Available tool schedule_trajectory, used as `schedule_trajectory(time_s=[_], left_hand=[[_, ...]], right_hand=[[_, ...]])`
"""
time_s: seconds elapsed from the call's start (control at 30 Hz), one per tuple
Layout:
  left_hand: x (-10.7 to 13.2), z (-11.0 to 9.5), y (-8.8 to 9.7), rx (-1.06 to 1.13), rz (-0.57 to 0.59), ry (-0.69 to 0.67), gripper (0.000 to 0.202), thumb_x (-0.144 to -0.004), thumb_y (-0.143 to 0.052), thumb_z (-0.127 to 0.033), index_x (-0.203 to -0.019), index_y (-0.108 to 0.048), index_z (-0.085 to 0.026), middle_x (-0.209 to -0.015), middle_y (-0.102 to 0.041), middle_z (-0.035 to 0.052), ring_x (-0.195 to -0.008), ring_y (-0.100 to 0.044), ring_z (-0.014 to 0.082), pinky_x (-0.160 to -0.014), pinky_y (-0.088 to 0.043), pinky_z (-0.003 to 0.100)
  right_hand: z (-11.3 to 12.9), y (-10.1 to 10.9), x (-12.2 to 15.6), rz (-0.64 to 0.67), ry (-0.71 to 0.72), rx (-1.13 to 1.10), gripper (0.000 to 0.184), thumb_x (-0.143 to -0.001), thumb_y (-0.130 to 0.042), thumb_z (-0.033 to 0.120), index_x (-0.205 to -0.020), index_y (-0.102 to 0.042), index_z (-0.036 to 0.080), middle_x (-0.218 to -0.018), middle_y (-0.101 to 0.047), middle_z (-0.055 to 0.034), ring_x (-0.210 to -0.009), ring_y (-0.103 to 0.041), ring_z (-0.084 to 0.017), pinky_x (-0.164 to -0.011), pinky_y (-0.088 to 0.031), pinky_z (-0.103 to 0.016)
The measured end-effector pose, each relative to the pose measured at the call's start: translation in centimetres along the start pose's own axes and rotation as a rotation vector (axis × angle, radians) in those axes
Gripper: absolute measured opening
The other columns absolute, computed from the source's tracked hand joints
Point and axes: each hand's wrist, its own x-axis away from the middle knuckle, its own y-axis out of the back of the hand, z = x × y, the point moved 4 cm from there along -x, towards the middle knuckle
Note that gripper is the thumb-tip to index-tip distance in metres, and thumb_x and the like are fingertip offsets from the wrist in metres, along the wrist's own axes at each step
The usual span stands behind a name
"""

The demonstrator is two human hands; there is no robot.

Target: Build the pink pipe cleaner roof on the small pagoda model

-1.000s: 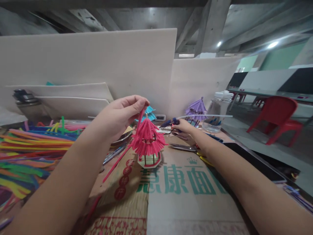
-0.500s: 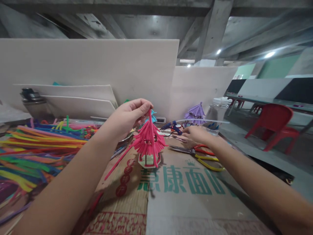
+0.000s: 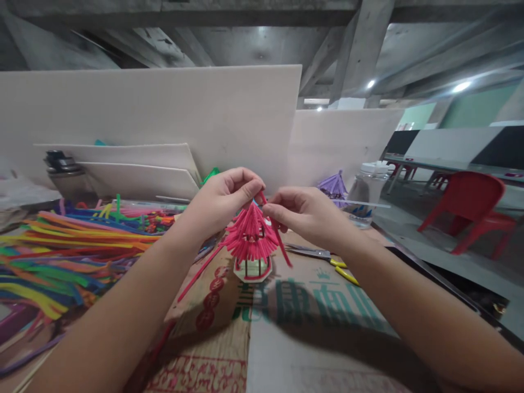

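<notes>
A small pink pagoda model made of pipe cleaners stands upright on a pale octagonal base in the middle of the cardboard. Above its peak, my left hand pinches one end of a loose pink pipe cleaner. My right hand closes on the same pipe cleaner close by, and its free end hangs down to the right of the roof. Another pink strand slants down to the left from the model. Whether the fingers also touch the peak I cannot tell.
Colourful pipe cleaners pile up on the left. Yellow-handled scissors lie beneath my right forearm. Behind stand a purple model, a clear jar, a metal flask and white boards. A red chair is at right.
My right hand has come from beside the glue gun to the model's peak and taken hold of the pink pipe cleaner. Its lower end has swung rightward. My left hand keeps its pinch.
</notes>
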Motion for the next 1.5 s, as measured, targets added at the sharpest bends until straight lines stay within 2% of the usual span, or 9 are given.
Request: schedule_trajectory(time_s=[0.13, 0.23, 0.33, 0.43, 0.7, 0.83, 1.0, 1.33, 1.5], left_hand=[[-0.4, 0.8, 1.1, -0.092, -0.081, -0.021, 0.033, -0.092, -0.061, -0.049, -0.095, -0.065, -0.016, -0.089, -0.071, 0.0048, -0.076, -0.061, 0.0135, -0.066, -0.046, 0.023], [-0.8, 1.9, 1.9, -0.298, -0.142, -0.011, 0.037, -0.091, -0.061, -0.049, -0.106, -0.068, -0.017, -0.098, -0.072, 0.0063, -0.085, -0.063, 0.0170, -0.072, -0.048, 0.026], [-1.1, 3.3, 2.2, -0.444, -0.085, 0.078, 0.039, -0.091, -0.058, -0.051, -0.101, -0.072, -0.016, -0.094, -0.073, 0.0062, -0.086, -0.064, 0.0197, -0.071, -0.047, 0.027], [-1.2, 3.9, 2.1, -0.462, 0.001, 0.140, 0.041, -0.090, -0.058, -0.053, -0.096, -0.073, -0.016, -0.091, -0.073, 0.0056, -0.085, -0.065, 0.0204, -0.068, -0.047, 0.027], [-1.0, 3.4, 1.8, -0.463, 0.038, 0.144, 0.034, -0.090, -0.058, -0.046, -0.089, -0.072, -0.016, -0.081, -0.072, 0.0041, -0.076, -0.065, 0.0177, -0.068, -0.047, 0.027], [-0.8, 2.5, 1.3, -0.484, 0.019, 0.104, 0.031, -0.090, -0.059, -0.044, -0.087, -0.073, -0.016, -0.080, -0.073, 0.0026, -0.074, -0.064, 0.0162, -0.067, -0.046, 0.026], [-0.4, 1.9, 0.8, -0.476, 0.031, 0.123, 0.031, -0.091, -0.059, -0.044, -0.087, -0.073, -0.017, -0.076, -0.070, 0.0011, -0.070, -0.062, 0.0142, -0.062, -0.046, 0.023], [-0.5, 2.0, 0.7, -0.508, 0.041, 0.104, 0.031, -0.091, -0.058, -0.045, -0.088, -0.074, -0.018, -0.078, -0.071, 0.0015, -0.070, -0.060, 0.0143, -0.061, -0.044, 0.023], [-0.4, 1.8, 0.7, -0.526, 0.052, 0.119, 0.031, -0.091, -0.057, -0.044, -0.090, -0.074, -0.018, -0.081, -0.073, 0.0014, -0.072, -0.062, 0.0149, -0.063, -0.045, 0.024]], right_hand=[[-0.3, 0.3, -0.4, -0.131, 0.062, 0.147, 0.031, -0.095, -0.052, 0.036, -0.069, -0.051, 0.019, -0.060, -0.050, 0.0036, -0.056, -0.044, -0.010, -0.055, -0.031, -0.024], [-1.4, 0.2, -0.3, -0.165, 0.051, 0.299, 0.029, -0.097, -0.048, 0.036, -0.073, -0.050, 0.020, -0.059, -0.048, 0.0041, -0.055, -0.041, -0.010, -0.055, -0.026, -0.025], [-2.4, -0.2, 0.0, -0.093, -0.012, 0.406, 0.029, -0.097, -0.047, 0.035, -0.073, -0.052, 0.020, -0.060, -0.049, 0.0032, -0.055, -0.040, -0.011, -0.055, -0.023, -0.027], [-2.9, -0.4, 0.2, -0.055, -0.063, 0.450, 0.028, -0.097, -0.046, 0.035, -0.074, -0.054, 0.019, -0.061, -0.051, 0.0024, -0.058, -0.042, -0.011, -0.056, -0.021, -0.028], [-3.3, -1.3, 0.1, -0.038, -0.036, 0.457, 0.033, -0.096, -0.046, 0.035, -0.067, -0.048, 0.019, -0.059, -0.049, 0.0026, -0.055, -0.039, -0.010, -0.056, -0.021, -0.028], [-3.2, -1.3, 0.3, -0.025, -0.051, 0.441, 0.034, -0.096, -0.045, 0.036, -0.067, -0.051, 0.019, -0.059, -0.051, 0.0022, -0.055, -0.041, -0.010, -0.055, -0.022, -0.028], [-2.6, -1.2, 0.6, -0.014, -0.034, 0.421, 0.034, -0.095, -0.045, 0.035, -0.066, -0.050, 0.019, -0.058, -0.050, 0.0027, -0.054, -0.040, -0.010, -0.054, -0.021, -0.028], [-3.0, -1.8, 0.4, -0.007, -0.037, 0.402, 0.033, -0.094, -0.046, 0.032, -0.064, -0.046, 0.019, -0.056, -0.043, 0.0038, -0.053, -0.038, -0.009, -0.054, -0.021, -0.028], [-3.0, -1.8, 0.3, 0.000, -0.030, 0.416, 0.031, -0.095, -0.046, 0.032, -0.067, -0.048, 0.019, -0.058, -0.047, 0.0033, -0.055, -0.040, -0.010, -0.055, -0.022, -0.028]])
